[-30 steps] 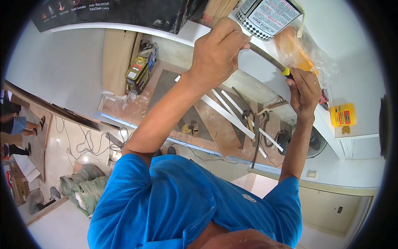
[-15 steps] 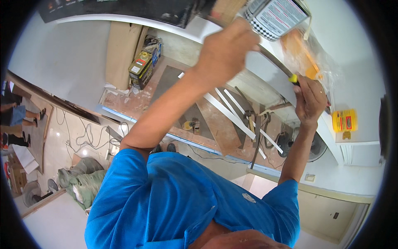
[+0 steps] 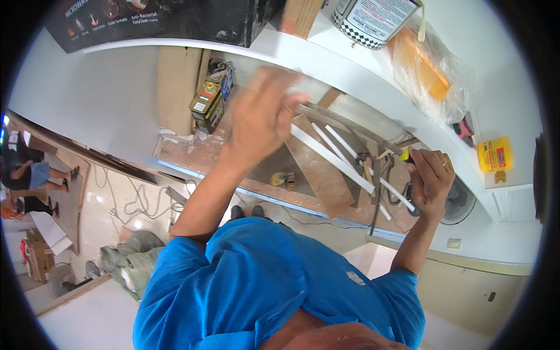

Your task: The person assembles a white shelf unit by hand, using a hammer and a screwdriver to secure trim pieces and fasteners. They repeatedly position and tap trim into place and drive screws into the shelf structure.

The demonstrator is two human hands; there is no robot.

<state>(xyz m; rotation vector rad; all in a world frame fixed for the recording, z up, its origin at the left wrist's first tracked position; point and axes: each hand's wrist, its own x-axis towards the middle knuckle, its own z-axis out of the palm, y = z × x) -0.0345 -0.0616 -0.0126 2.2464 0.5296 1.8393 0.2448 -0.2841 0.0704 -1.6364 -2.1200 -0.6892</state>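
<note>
A long, narrow, dark metal file with a yellow-and-black handle spans the gap between my hands, tilted down to the right. My right hand is closed round its handle. At the other end, my left hand is smeared by motion, its fingers bent and its thumb against the tip of the file. Both hands are in front of the white shelf edge, above a lower brown work surface.
White strips, a hammer and a brown board lie on the lower surface. A dark tin stands at its left. The shelf holds a paint can, a plastic-wrapped orange thing and a yellow tub.
Both hands have come down from the shelf with the file, the left hand also moving leftward. The file now hangs in front of the shelf edge, and the view has shifted slightly.
</note>
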